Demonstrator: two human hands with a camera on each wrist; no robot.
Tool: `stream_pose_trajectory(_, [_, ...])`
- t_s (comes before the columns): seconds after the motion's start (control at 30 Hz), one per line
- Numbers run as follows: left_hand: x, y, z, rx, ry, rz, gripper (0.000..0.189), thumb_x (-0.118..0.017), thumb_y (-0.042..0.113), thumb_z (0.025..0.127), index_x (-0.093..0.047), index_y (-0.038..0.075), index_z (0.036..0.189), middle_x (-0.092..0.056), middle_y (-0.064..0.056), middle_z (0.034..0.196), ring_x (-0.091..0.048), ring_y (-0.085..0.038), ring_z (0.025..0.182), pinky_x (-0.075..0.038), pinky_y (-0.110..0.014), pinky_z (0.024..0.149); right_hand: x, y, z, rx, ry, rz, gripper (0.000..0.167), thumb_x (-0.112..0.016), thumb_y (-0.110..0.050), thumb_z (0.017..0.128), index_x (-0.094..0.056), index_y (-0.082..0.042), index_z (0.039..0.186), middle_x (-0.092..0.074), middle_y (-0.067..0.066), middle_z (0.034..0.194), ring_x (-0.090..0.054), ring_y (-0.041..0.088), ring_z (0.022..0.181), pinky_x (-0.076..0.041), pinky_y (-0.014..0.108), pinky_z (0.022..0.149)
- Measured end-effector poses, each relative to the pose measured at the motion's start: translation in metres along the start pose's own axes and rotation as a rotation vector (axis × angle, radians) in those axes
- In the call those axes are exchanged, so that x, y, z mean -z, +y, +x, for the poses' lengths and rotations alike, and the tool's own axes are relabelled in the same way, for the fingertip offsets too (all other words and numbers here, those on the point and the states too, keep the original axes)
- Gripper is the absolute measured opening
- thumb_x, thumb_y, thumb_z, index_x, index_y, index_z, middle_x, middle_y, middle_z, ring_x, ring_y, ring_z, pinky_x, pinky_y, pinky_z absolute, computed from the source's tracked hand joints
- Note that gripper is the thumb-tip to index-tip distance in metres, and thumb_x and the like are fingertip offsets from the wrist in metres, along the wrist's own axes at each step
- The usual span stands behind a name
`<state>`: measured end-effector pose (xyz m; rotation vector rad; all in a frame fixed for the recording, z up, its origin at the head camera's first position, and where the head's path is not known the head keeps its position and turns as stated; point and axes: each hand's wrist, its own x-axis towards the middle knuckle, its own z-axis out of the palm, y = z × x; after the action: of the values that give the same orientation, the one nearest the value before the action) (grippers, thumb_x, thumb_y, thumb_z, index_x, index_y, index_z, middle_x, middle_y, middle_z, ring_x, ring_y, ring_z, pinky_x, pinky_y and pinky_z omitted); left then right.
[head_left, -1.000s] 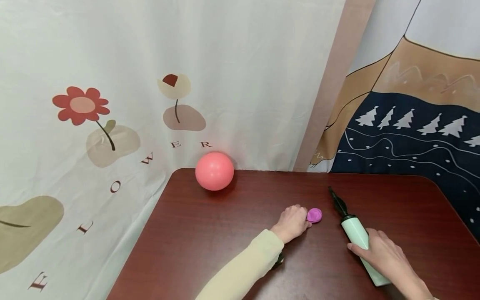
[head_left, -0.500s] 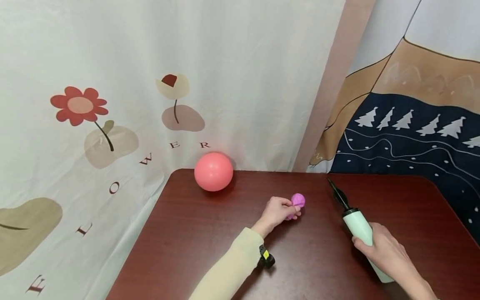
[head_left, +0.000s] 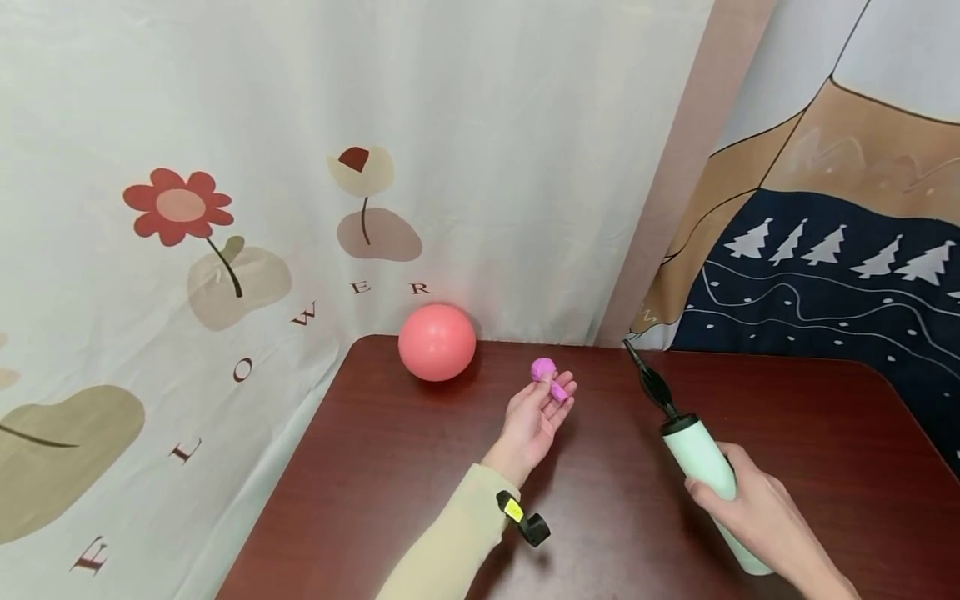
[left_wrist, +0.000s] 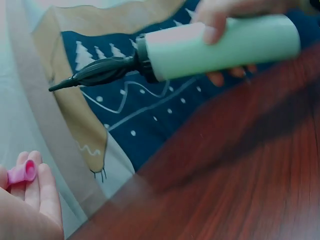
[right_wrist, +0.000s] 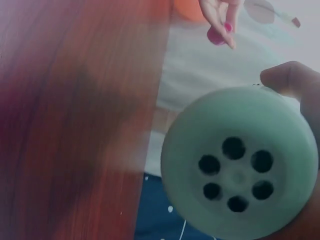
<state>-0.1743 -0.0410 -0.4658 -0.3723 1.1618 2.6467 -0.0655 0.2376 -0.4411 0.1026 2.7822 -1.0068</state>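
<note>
My left hand (head_left: 531, 421), palm turned up, pinches a limp purple balloon (head_left: 543, 368) under its thumb. In the left wrist view the open neck of that balloon (left_wrist: 24, 173) faces toward the pump. My right hand (head_left: 761, 504) grips a mint-green balloon hand pump (head_left: 699, 458) by its body. Its black nozzle (head_left: 654, 385) points up and to the left, toward the far edge. The left wrist view has the pump (left_wrist: 220, 47) raised over the table, its shadow below. Several dark holes dot the pump's end (right_wrist: 239, 175) in the right wrist view.
An inflated coral-pink balloon (head_left: 437, 342) sits at the far left corner of the brown wooden table (head_left: 600, 533). Behind the table hang a pale flower-print curtain (head_left: 510, 167) and a dark tree-print cloth (head_left: 825, 292). A black wrist camera (head_left: 525, 518) is strapped over the left sleeve.
My left hand has lifted the purple balloon off the table, drawn it left and turned palm up. My right hand has raised the pump, and its nozzle has swung left.
</note>
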Motion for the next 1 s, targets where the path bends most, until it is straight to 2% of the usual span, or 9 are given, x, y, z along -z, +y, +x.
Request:
stream_pose_trajectory(0.1, [0.002,0.006,-0.003,-0.001,0.011,-0.081,0.035,-0.055,0.017,0.108,-0.056,-0.004,0.136,-0.069,-0.016,0.130,-0.070,-0.024,0.114,-0.048,-0.039,0.109,-0.005,-0.006,-0.005,0.010,-0.016,0.022,0.073,-0.070,-0.042,0.096,-0.040,0.002,0.147,-0.068,0.019,0.114,-0.064,0.023,0.085,-0.050,0.037,0.064])
stream_pose_trajectory(0.23, [0.003,0.012,-0.005,-0.013,0.003,-0.164,0.032,-0.052,0.016,0.109,-0.055,-0.003,0.135,-0.069,-0.017,0.131,-0.070,-0.025,0.115,-0.043,-0.042,0.113,-0.012,-0.011,-0.009,0.066,-0.020,0.015,0.068,-0.074,-0.036,0.093,-0.045,-0.001,0.143,-0.068,0.014,0.113,-0.062,0.021,0.086,-0.049,0.037,0.066])
stream_pose_trajectory(0.53, [-0.002,0.018,-0.006,-0.017,-0.035,-0.286,0.027,-0.049,0.015,0.110,-0.057,-0.001,0.130,-0.068,-0.016,0.132,-0.069,-0.023,0.115,-0.049,-0.036,0.107,-0.027,-0.016,-0.014,0.210,0.015,-0.067,0.059,-0.083,-0.030,0.083,-0.057,-0.009,0.132,-0.066,0.003,0.108,-0.059,0.017,0.085,-0.050,0.040,0.070])
stream_pose_trajectory(0.7, [-0.005,0.017,-0.008,-0.025,-0.042,-0.265,0.026,-0.048,0.016,0.111,-0.058,0.000,0.129,-0.069,-0.015,0.131,-0.070,-0.021,0.113,-0.045,-0.037,0.111,-0.032,-0.020,-0.012,0.224,0.007,-0.100,0.056,-0.082,-0.029,0.082,-0.059,-0.007,0.128,-0.065,0.002,0.106,-0.059,0.016,0.084,-0.052,0.041,0.070])
stream_pose_trajectory(0.87, [-0.006,0.014,-0.009,-0.042,-0.050,-0.235,0.027,-0.047,0.016,0.111,-0.057,-0.001,0.130,-0.072,-0.012,0.123,-0.070,-0.021,0.112,-0.048,-0.037,0.109,-0.036,-0.023,-0.012,0.250,0.039,-0.109,0.053,-0.083,-0.027,0.080,-0.060,-0.007,0.124,-0.064,0.001,0.100,-0.058,0.014,0.081,-0.051,0.039,0.069])
stream_pose_trajectory(1.0, [-0.006,0.010,-0.011,-0.055,-0.062,-0.178,0.028,-0.047,0.016,0.111,-0.057,0.000,0.132,-0.065,-0.019,0.136,-0.069,-0.022,0.115,-0.049,-0.037,0.107,-0.038,-0.024,-0.011,0.271,0.060,-0.109,0.055,-0.083,-0.028,0.080,-0.061,-0.006,0.125,-0.065,0.001,0.102,-0.058,0.014,0.081,-0.051,0.040,0.068])
